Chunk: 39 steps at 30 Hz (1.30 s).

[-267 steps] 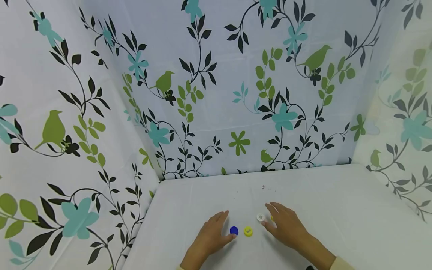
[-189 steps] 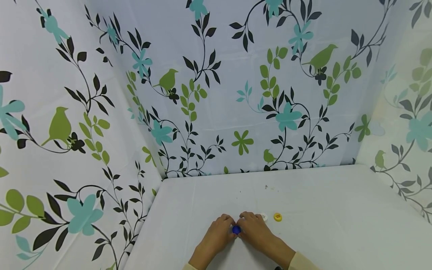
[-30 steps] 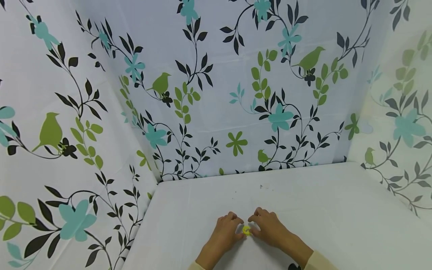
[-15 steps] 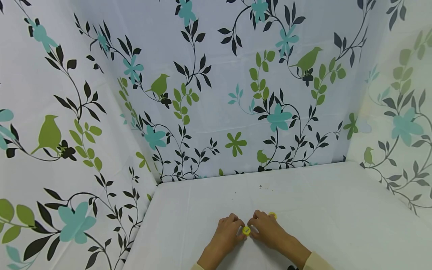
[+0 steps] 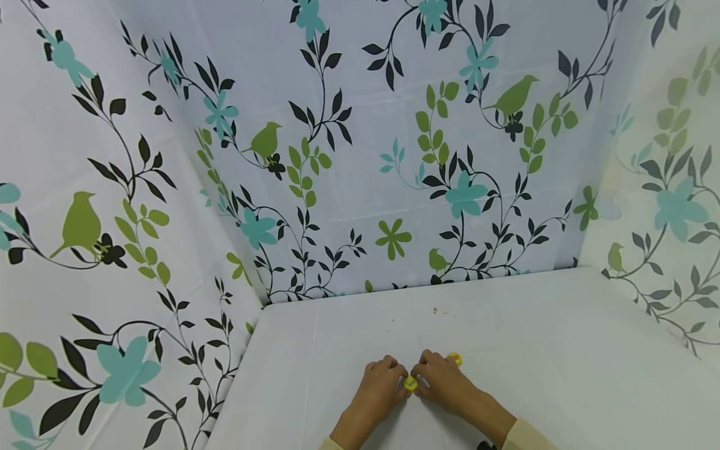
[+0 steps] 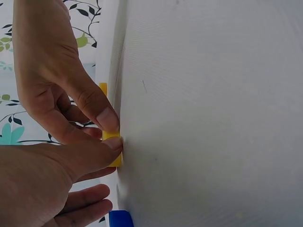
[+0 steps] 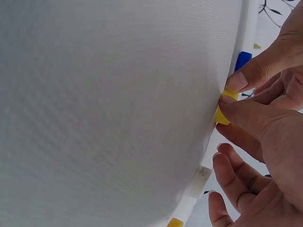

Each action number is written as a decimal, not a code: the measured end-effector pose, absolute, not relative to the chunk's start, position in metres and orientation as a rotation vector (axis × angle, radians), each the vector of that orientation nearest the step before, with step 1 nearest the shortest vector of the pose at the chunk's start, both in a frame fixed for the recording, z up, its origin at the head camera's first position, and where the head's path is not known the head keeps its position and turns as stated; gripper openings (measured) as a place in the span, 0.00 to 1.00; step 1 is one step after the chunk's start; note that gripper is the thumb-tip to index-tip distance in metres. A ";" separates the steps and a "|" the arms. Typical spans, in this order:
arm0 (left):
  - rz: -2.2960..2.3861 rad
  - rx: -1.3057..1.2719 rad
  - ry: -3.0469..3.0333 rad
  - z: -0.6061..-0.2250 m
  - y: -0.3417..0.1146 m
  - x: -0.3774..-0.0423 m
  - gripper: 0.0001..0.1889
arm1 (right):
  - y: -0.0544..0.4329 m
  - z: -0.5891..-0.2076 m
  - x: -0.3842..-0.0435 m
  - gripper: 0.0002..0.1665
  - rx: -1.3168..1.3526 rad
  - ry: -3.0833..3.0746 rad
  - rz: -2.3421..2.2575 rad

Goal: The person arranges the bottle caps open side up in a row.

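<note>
A yellow bottle cap (image 5: 410,383) lies between my two hands on the white table. My left hand (image 5: 378,389) pinches its left side with thumb and fingers. My right hand (image 5: 447,382) grips the opposite side, and the thumbs nearly meet at the cap's near edge, as the left wrist view shows on the same yellow cap (image 6: 115,160). A blue cap (image 7: 243,60) sits just left of it, behind my left hand in the head view. To the right, a white cap (image 7: 199,182) is hidden from the head view by my right hand.
A second, deeper yellow cap (image 5: 455,359) lies beyond my right hand's knuckles. The white tabletop (image 5: 506,325) reaches back to a curtain (image 5: 360,156) patterned with leaves and birds, which also hangs along both sides.
Earlier my hands were apart, then both gripped the blue cap. Since then they have shifted to the yellow cap and closed in on it; over the last half second they barely move.
</note>
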<state>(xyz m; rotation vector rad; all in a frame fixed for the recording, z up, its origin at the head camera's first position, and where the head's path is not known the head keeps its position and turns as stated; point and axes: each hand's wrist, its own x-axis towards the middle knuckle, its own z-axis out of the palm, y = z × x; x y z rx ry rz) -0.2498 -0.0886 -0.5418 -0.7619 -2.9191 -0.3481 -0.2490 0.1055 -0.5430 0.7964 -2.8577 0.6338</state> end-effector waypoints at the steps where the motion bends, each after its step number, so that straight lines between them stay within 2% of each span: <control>1: -0.345 -0.764 -2.914 -0.542 -0.088 -0.250 0.15 | 0.105 -0.543 -0.249 0.13 0.798 -2.855 0.635; 19: -0.368 -0.754 -2.899 -0.544 -0.089 -0.251 0.14 | 0.106 -0.542 -0.250 0.15 0.845 -2.807 0.602; 39: -0.564 -0.740 -2.955 -0.531 -0.102 -0.252 0.14 | 0.106 -0.536 -0.251 0.09 0.781 -2.743 0.780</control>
